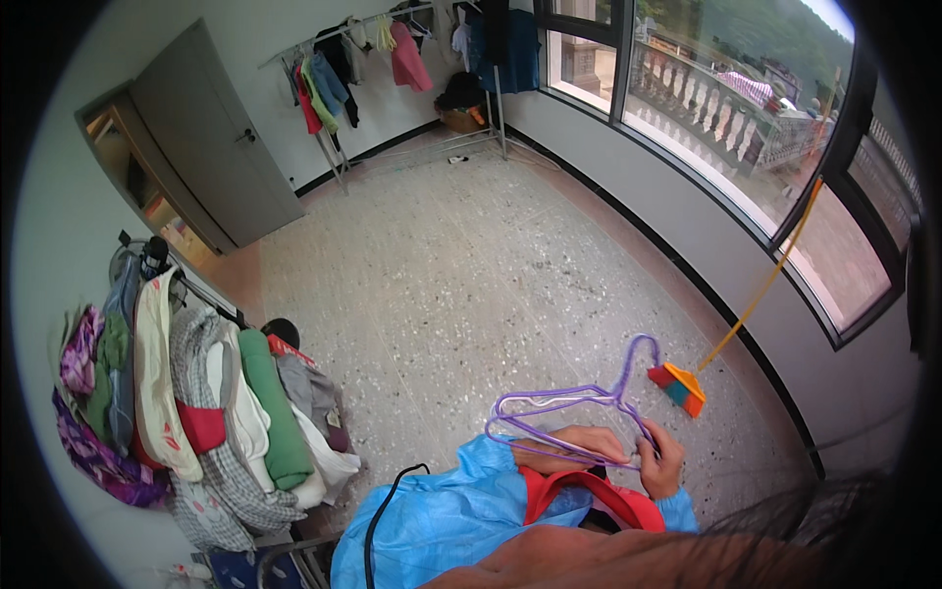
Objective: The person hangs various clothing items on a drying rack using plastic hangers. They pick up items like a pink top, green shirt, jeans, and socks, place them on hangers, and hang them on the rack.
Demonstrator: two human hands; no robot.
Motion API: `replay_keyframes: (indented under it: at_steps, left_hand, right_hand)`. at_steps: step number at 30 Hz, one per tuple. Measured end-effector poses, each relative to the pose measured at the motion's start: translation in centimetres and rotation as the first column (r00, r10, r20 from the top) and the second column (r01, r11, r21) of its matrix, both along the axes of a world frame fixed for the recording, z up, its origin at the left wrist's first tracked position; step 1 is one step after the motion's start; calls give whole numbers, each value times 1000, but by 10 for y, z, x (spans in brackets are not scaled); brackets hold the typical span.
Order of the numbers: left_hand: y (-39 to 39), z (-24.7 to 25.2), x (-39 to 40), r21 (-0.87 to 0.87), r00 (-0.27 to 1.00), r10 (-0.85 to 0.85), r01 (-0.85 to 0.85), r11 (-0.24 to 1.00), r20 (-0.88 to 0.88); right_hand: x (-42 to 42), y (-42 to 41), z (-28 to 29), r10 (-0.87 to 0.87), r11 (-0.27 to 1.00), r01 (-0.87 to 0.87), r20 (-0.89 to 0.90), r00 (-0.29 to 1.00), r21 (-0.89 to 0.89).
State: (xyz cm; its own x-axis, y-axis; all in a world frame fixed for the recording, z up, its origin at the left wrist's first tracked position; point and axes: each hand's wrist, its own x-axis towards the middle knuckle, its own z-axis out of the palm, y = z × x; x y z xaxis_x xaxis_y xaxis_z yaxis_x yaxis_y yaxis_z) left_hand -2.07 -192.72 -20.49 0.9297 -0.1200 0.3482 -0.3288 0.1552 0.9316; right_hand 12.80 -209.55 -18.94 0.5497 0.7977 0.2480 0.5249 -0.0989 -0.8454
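Several purple plastic clothes hangers (559,390) are held together in front of my chest, with a paler bar among them. Their hooks (639,344) point away from me, above the floor. My right hand (662,458) grips the right end of the hangers between thumb and fingers. From the left, my left hand (597,442) reaches in, its fingers closed at the lower bars near my right hand. Part of that hand lies behind the bars. Blue sleeves (489,456) cover my arms, and a red collar (574,482) shows just below the hands.
Clothes and folded fabrics (272,412) fill a rack at left. A broom (681,386) leans against the window wall at right. Farther off stand a clothes rail (346,29) with hanging garments, a basket (462,118) and a partly open grey door (213,132). Speckled floor (441,294) stretches between.
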Motion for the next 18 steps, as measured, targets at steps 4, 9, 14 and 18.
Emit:
replay_keyframes:
  at_steps: [4,9,14,18]
  left_hand:
    - [91,36,-1,252,984,177,-164,954,-29]
    - [177,6,-21,338,810,528,-437,834,-256]
    - [272,1,-53,420,627,746,-628,655,-224]
    - [383,-23,-83,745,598,778,-425,513,-194]
  right_hand:
    - [27,126,-46,150,987,-157,-183,972,-25]
    - [29,276,-95,461,877,-480,237,855,29]
    - [3,420,-92,700,714,-682,167,694,-157]
    - [-18,553,-46,564,680,-728,-576,592,-82]
